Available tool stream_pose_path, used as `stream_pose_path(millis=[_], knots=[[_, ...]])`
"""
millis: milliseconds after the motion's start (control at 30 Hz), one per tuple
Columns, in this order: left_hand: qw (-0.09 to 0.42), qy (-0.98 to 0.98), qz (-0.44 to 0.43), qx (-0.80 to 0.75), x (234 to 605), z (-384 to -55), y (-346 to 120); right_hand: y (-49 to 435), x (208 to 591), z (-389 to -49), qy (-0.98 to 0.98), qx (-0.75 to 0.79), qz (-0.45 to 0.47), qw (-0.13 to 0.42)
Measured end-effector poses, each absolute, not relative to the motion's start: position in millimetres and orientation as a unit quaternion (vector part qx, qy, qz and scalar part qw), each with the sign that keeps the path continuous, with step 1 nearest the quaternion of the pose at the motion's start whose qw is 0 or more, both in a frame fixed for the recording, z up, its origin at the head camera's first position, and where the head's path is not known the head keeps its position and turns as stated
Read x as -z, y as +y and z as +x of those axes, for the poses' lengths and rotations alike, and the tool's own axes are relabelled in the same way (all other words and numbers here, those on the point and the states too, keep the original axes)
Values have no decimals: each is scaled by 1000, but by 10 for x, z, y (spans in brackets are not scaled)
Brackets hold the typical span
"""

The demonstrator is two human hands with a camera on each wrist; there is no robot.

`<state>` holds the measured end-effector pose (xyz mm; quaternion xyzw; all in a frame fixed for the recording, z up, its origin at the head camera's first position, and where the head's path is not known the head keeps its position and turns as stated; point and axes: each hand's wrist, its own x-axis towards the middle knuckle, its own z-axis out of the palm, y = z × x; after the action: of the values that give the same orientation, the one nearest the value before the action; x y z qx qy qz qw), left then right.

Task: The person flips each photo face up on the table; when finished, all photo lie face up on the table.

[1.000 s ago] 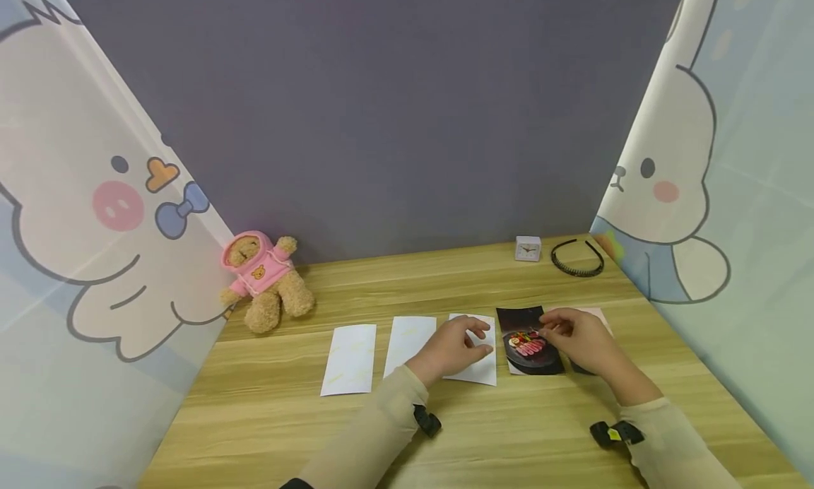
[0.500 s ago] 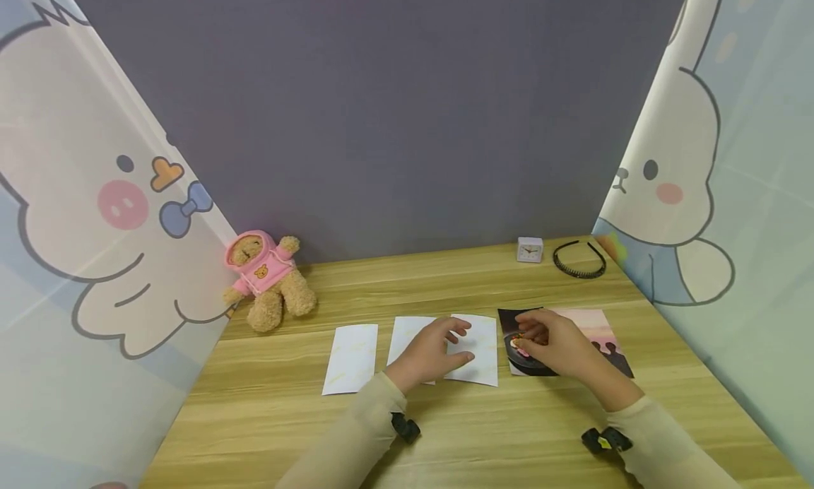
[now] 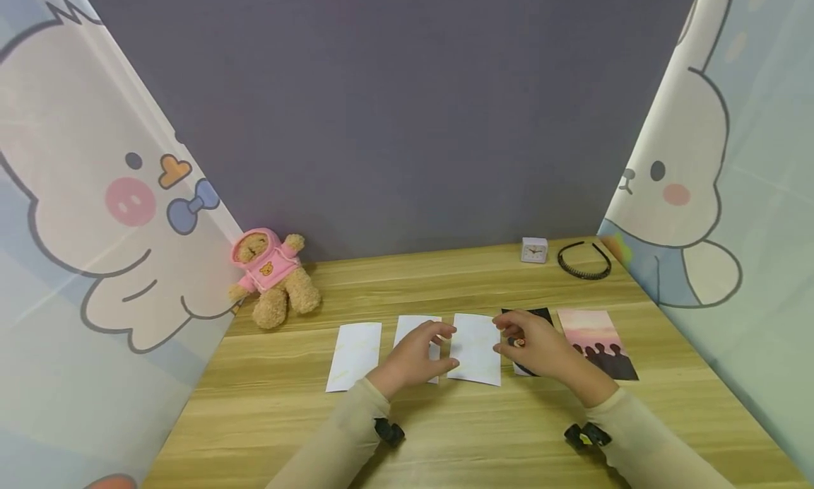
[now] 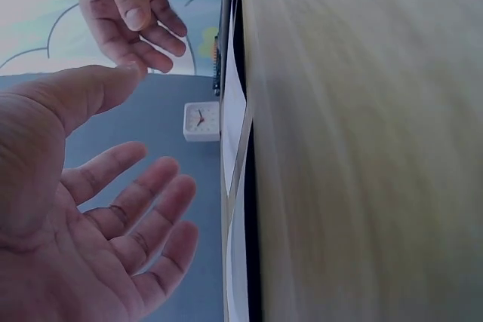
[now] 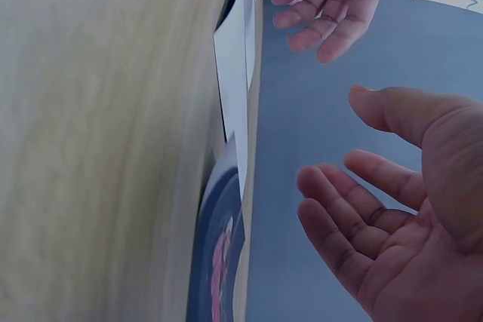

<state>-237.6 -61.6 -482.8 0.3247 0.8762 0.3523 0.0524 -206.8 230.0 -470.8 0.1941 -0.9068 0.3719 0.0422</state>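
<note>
Both hands hover over a row of cards, holding nothing. My left hand has its fingers loosely bent and its thumb apart, over the second white card, which it partly covers. My right hand is above the dark card with a food picture, hiding most of it; the pink food shows in the right wrist view on the dark card. Between the hands lies another white card. At the left end is a white card, at the right end a pink card with dark drips.
A teddy bear in a pink hoodie sits at the back left of the wooden table. A small white clock and a black headband are at the back right. A grey panel and printed cloths enclose the table.
The right hand has moved left from between the dark and pink cards, uncovering the pink card. The left hand has drawn back left off the third white card. The view has shifted slightly.
</note>
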Motion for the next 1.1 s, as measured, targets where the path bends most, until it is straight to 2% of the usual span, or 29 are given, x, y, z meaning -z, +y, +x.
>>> stream_pose_path(millis=[533, 733, 1100], knots=[[75, 860, 322, -389, 4900, -2338, -793, 2138, 4794, -2016, -905, -360, 227, 15], [64, 868, 321, -373, 4898, -2316, -780, 2157, 4813, -2001, -909, -348, 229, 18], [79, 867, 337, -358, 4908, -2300, -727, 2155, 4855, -1981, -932, -266, 247, 29]])
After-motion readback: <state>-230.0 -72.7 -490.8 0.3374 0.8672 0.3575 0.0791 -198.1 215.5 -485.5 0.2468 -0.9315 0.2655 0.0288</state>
